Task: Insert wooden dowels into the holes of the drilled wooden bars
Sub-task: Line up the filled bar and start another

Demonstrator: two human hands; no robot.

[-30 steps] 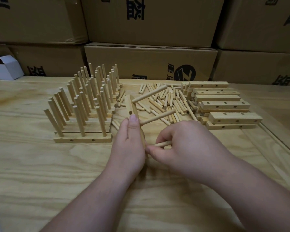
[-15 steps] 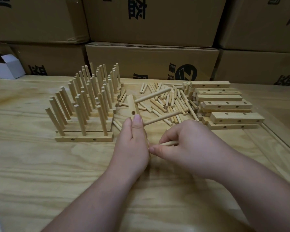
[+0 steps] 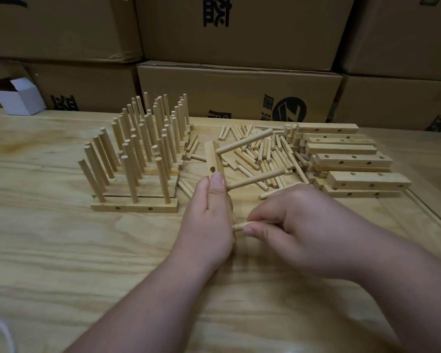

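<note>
Wooden finished bars (image 3: 135, 207), dowels upright, stand at left on the table (image 3: 61, 250). Left hand (image 3: 209, 215) grips a tilted bar (image 3: 214, 161) with two dowels already in. Right hand (image 3: 303, 225) pinches a third dowel (image 3: 239, 226) at the bar's near end. Loose dowels (image 3: 265, 154) and blank bars (image 3: 351, 159) lie right.

Bare table (image 3: 61, 250) near; pegged bars (image 3: 138, 159) block left, loose dowels (image 3: 262, 154) right.

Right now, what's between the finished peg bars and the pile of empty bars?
In the head view, loose dowels lie scattered between the finished peg bars and the empty bars.
</note>
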